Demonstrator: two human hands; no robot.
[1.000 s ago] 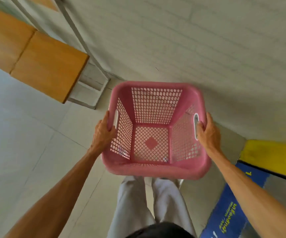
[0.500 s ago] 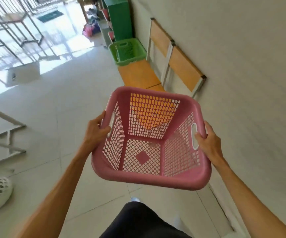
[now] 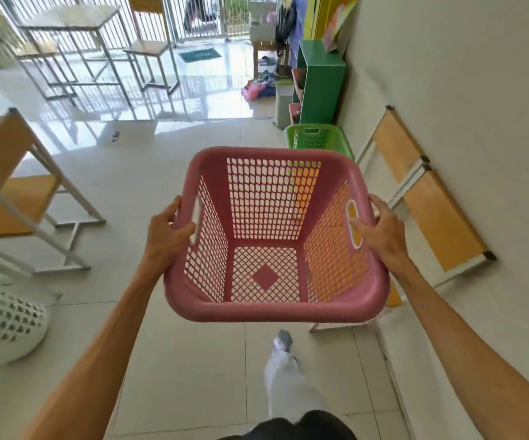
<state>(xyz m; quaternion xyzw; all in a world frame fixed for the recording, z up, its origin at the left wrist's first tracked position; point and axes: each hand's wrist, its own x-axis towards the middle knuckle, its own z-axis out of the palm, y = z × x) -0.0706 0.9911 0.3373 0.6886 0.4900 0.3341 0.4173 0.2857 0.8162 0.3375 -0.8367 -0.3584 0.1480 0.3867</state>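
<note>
Pink basket (image 3: 272,309) clamped in left grip (image 3: 166,238) and right grip (image 3: 380,235); green basket (image 3: 317,139) stands ahead.

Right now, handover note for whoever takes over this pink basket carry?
Left hand grips the pink basket by its left rim, at the handle slot.
Right hand grips the right rim at its slot.
Basket is empty, held in the air above the floor; green basket ahead by the wall.
Done: basket lifted.
Left: probably carry on and set it down; where, I cannot tell.
</note>
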